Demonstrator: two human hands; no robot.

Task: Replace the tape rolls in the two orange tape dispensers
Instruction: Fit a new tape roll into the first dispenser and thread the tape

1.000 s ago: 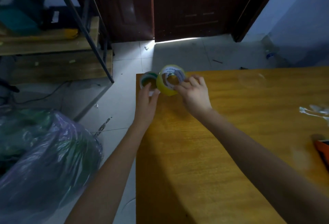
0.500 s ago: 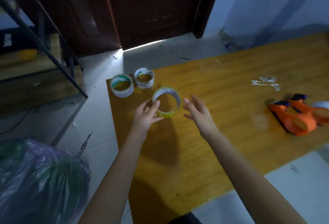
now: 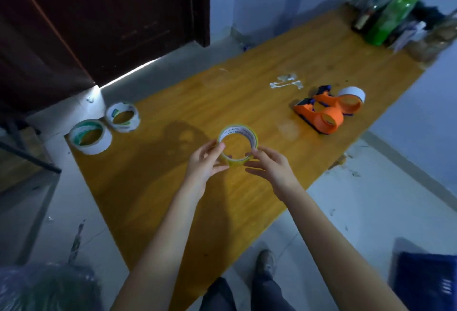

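Both hands, left (image 3: 202, 164) and right (image 3: 269, 166), hold a yellow tape roll (image 3: 238, 146) above the wooden table (image 3: 222, 93).

A single head-worn wide-angle view looks forward and steeply down over the wooden table (image 3: 173, 187), close above both hands; the table runs diagonally toward the upper right, a dark door (image 3: 111, 18) lies ahead, and the person's legs and shoe show at the bottom edge
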